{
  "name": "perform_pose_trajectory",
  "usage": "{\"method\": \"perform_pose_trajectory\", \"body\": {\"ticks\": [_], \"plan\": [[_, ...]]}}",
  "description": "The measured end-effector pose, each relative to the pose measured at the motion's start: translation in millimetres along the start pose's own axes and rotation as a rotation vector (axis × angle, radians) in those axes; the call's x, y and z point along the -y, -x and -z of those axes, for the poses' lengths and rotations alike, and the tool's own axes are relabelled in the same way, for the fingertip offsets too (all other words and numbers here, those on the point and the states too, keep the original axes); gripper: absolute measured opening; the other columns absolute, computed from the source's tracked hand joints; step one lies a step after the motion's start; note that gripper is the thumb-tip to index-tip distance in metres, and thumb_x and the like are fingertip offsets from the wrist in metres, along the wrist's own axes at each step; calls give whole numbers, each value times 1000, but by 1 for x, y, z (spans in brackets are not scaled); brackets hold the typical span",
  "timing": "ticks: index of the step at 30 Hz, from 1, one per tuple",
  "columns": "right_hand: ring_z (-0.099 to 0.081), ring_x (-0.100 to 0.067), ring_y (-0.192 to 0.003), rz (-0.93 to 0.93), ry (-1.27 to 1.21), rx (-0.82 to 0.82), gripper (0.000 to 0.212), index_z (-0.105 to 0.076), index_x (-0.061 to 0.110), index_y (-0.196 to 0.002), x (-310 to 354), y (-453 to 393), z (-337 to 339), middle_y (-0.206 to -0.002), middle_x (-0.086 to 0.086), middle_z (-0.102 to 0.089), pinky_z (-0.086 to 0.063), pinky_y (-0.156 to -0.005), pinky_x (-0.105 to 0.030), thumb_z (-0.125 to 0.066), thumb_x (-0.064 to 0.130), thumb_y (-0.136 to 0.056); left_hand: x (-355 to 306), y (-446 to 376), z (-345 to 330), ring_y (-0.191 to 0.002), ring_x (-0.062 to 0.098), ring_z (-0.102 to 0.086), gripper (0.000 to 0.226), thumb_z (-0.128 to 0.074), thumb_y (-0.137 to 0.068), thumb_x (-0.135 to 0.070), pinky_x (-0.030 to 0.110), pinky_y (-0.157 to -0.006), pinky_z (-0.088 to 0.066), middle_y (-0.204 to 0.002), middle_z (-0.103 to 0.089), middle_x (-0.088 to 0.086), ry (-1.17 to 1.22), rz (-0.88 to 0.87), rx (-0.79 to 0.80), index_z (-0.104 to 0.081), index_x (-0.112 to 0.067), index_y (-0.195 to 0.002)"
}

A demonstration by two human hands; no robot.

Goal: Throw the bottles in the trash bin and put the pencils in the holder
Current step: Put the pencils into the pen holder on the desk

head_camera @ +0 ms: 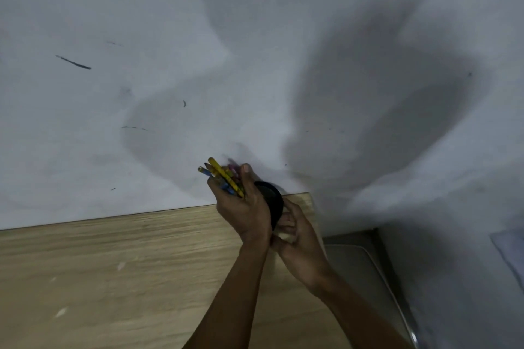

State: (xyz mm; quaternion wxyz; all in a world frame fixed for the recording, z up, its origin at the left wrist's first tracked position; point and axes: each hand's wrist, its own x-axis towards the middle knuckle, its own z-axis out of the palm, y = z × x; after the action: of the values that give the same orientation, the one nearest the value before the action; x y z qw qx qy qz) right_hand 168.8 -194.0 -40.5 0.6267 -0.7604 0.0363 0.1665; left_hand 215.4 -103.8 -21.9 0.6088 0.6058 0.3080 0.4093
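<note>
My left hand (243, 208) is closed around a bunch of coloured pencils (224, 177), yellow, blue and pink, whose ends stick up and to the left above my fingers. Just right of it stands a black round holder (273, 202) at the table's far right corner. My right hand (297, 235) wraps the holder's lower side from the right. The pencil bunch sits beside and slightly above the holder's rim; my left hand hides the holder's left part. No bottles or trash bin are in view.
A light wooden table (127, 269) fills the lower left and meets a scuffed white wall (141, 79). Past the table's right edge lies a grey cushioned seat (360, 272) with a metal frame.
</note>
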Motion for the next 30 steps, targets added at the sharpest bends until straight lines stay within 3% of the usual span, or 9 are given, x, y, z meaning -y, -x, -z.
{"method": "perform_pose_trajectory", "body": {"ticks": [3, 5, 9, 14, 18, 23, 30], "plan": [[-62, -21, -102, 1, -22, -4, 70, -43, 21, -137, -1, 0, -1, -112, -12, -65, -53, -81, -26, -72, -3, -77, 8, -1, 2, -80, 3, -67, 29, -75, -82, -25, 28, -76, -56, -86, -70, -4, -18, 50, 14, -63, -7, -102], [-62, -23, -103, 1, -18, -8, 69, -44, 20, -136, -1, -2, -2, -113, -12, -64, -53, -86, -32, -71, -2, -77, 11, -2, 4, -77, 17, -68, 32, -78, -78, -26, 34, -74, -56, -81, -70, 5, -23, 95, 33, -66, -3, -96], [-62, -21, -103, -26, -17, -7, 65, -45, 20, -135, -1, -6, -1, -114, -10, -63, -54, -84, -30, -72, 3, -78, 8, -4, 6, -62, 9, -61, 26, -82, -72, -24, 20, -64, -52, -66, -64, -3, -52, 101, 69, -61, -8, -76], [-62, -21, -101, -50, -40, 2, 63, -47, 18, -134, -3, -9, -1, -113, -13, -63, -51, -78, -22, -70, -1, -78, 4, -2, 7, -66, 4, -64, 19, -79, -74, -17, 17, -65, -52, -72, -66, -7, -62, 97, 67, -63, -11, -81], [-62, -22, -101, -41, -42, 10, 56, -54, 20, -125, -5, -11, -2, -108, -12, -66, -48, -75, -17, -65, -7, -77, 5, 0, 10, -56, 2, -53, 20, -71, -84, -21, 15, -57, -46, -59, -56, -14, -80, 62, 119, -55, -15, -73], [-64, -21, -97, -58, -67, 9, 55, -55, 23, -123, -9, -13, -4, -104, -10, -67, -50, -75, -24, -69, -2, -76, 2, -2, 19, -53, 3, -48, 26, -64, -89, -32, 15, -51, -39, -58, -53, -12, -153, -14, 259, -51, -18, -71], [-65, -26, -95, -69, -79, 0, 56, -56, 27, -118, -8, -14, -5, -99, -12, -66, -52, -75, -30, -68, 2, -70, 5, -1, 35, -66, 8, -61, 18, -73, -82, -26, 19, -59, -49, -72, -65, -5, -187, 33, 237, -59, -14, -82]]}}
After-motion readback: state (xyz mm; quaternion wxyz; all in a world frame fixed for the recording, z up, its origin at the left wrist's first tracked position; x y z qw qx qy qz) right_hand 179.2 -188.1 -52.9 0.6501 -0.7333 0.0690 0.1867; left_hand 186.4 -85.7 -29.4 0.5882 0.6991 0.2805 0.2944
